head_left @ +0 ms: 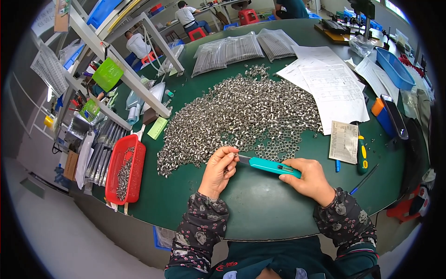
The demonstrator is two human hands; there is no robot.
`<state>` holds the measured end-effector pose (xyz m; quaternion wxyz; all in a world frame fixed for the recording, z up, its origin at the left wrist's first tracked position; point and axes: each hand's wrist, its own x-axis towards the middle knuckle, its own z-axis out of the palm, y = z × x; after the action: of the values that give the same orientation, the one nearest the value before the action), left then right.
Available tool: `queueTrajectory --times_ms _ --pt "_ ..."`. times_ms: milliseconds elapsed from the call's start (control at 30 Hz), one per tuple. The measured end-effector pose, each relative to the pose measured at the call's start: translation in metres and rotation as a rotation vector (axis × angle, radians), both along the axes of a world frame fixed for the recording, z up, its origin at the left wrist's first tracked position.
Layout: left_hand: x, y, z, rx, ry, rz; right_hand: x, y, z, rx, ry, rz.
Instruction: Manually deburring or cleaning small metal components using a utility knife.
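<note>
My right hand (310, 179) is closed around a teal utility knife (267, 165), its thumb along the handle. The knife's blade (243, 159) is extended and points left, its tip at the fingers of my left hand (216, 173). Thumb and forefinger of that hand pinch a small metal ring (236, 155), mostly hidden by the fingertips. Both hands are above the green table (260, 209), at the near edge of a wide pile of small metal rings (237, 114). Some rings lie in a single layer just beyond the knife.
At left stands a red basket (135, 186) holding more rings. Bagged metal tubes (244, 49) lie beyond the pile. Right are papers (337, 100), a phone (395, 116), a yellow-green handled tool (362, 156), a pen (364, 179) and a blue tray (395, 69). A metal rack (125, 69) rises at left.
</note>
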<state>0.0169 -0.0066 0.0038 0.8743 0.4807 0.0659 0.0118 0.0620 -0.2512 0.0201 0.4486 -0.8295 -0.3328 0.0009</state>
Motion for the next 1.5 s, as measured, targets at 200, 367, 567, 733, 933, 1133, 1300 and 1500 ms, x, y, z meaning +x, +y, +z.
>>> queueTrajectory --times_ms 200,367,567,733,933,1133,1300,1500 --pt "0.0 -0.001 -0.001 0.105 -0.012 -0.013 0.002 -0.001 -0.003 0.003 0.098 0.025" --pt "-0.001 -0.002 0.0 0.17 0.014 -0.028 -0.005 0.0 0.01 -0.046 -0.086 -0.043" --pt "0.0 0.0 -0.004 -0.056 0.039 0.009 -0.001 -0.002 0.008 0.041 -0.271 -0.145" --pt "0.0 0.001 -0.003 -0.038 0.008 0.007 -0.003 0.001 0.004 0.022 -0.242 -0.104" --pt "0.001 0.001 -0.002 -0.043 0.017 -0.01 -0.003 0.001 0.004 -0.011 -0.18 -0.081" --pt "0.001 0.001 -0.006 -0.098 -0.019 -0.068 -0.003 0.001 0.002 -0.009 -0.131 -0.048" --pt "0.002 0.002 -0.007 -0.055 -0.037 -0.067 -0.003 0.001 0.003 -0.009 -0.109 -0.039" --pt "0.002 0.002 -0.009 -0.053 -0.043 -0.069 -0.003 0.001 0.002 -0.02 -0.095 -0.03"
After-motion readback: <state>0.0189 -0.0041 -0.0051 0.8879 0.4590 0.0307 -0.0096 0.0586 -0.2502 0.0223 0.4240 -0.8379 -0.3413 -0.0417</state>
